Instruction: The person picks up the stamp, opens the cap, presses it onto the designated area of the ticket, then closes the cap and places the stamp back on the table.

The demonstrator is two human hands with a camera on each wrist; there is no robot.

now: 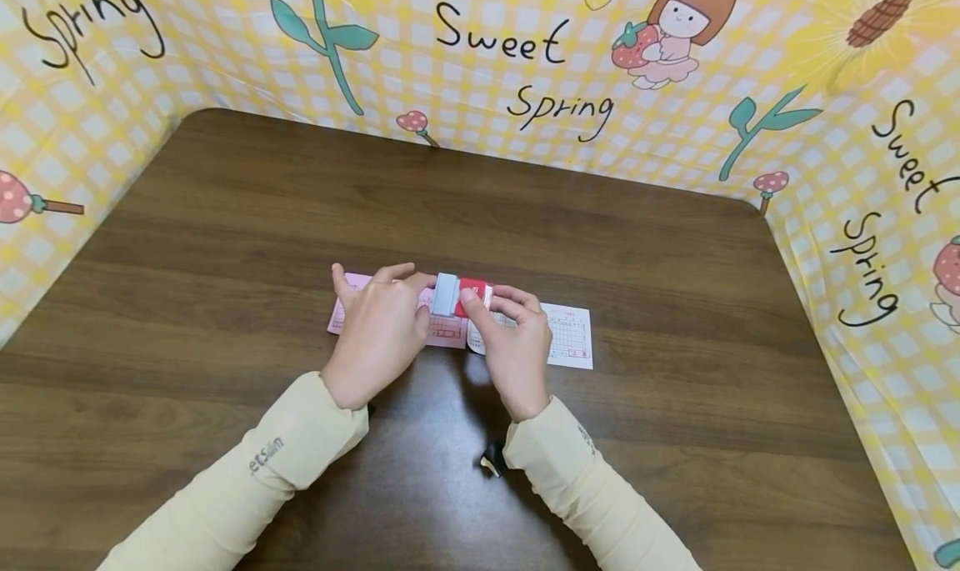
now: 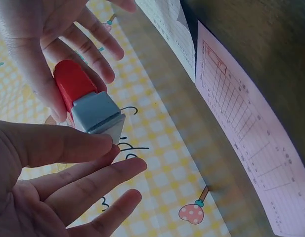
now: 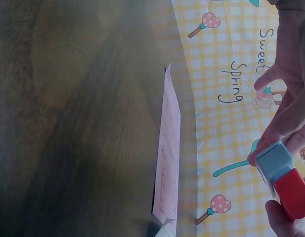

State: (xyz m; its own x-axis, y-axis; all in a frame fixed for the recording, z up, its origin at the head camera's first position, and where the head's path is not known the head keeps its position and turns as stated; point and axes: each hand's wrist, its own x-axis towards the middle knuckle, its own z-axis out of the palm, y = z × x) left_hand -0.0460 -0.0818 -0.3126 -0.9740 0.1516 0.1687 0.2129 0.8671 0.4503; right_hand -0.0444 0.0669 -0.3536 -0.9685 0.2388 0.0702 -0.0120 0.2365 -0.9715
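Observation:
A small red stamp (image 1: 474,296) with a grey-blue cap (image 1: 446,294) is held between both hands above paper forms. My right hand (image 1: 517,346) grips the red body, thumb on the near side and fingers behind. My left hand (image 1: 378,329) pinches the end of the cap between thumb and forefinger, its other fingers spread. In the left wrist view the cap (image 2: 97,111) sits against the red body (image 2: 74,84), with the left thumb on its pale end. Beneath the hands lie a pink printed form (image 1: 450,334) and a white printed form (image 1: 570,338), side by side and partly hidden.
The brown wooden table (image 1: 480,212) spreads around the forms. A yellow checked cloth (image 1: 480,79) with printed drawings and words rises behind the table and along its sides. A small black object (image 1: 491,460) shows beside the right sleeve.

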